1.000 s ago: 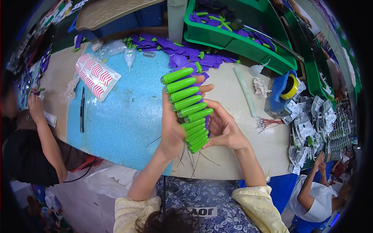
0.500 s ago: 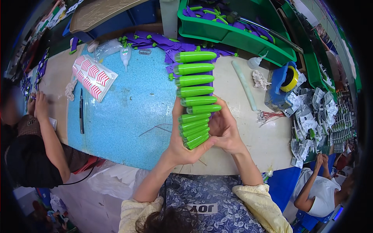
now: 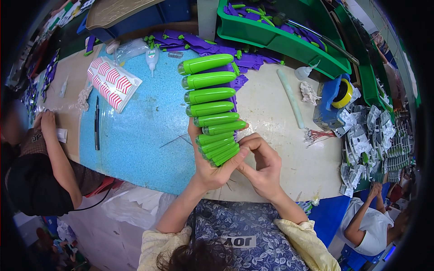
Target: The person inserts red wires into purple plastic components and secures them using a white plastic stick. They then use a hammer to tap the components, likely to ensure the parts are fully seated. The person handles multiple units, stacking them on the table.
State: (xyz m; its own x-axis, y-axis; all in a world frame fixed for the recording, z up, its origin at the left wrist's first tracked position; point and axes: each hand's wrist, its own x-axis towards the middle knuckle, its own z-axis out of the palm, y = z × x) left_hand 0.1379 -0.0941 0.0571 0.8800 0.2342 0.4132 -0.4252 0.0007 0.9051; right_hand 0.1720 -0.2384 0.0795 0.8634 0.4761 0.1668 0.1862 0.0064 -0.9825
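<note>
A fanned stack of purple plastic parts topped with bright green, bullet-shaped pieces rises over the middle of the table. The green pieces have clear rounded left ends. My left hand wraps round the stack's near end, its thumb across the lowest green pieces. At the stack's lower right edge, my right hand is closed in a pinch close to my left thumb. Whatever lies between its fingertips is hidden. Beyond the stack, loose purple parts with green knobs lie heaped along the table's back edge.
A green bin of purple and green parts stands at the back. A dropper bottle, a red-and-white packet and a black pen lie left; a tape roll and silvery parts sit right. Co-workers flank both sides.
The stack has shifted left and tilted, its far end fanning wider. My right hand has drawn back from the stack's right side into a pinch by its near edge.
</note>
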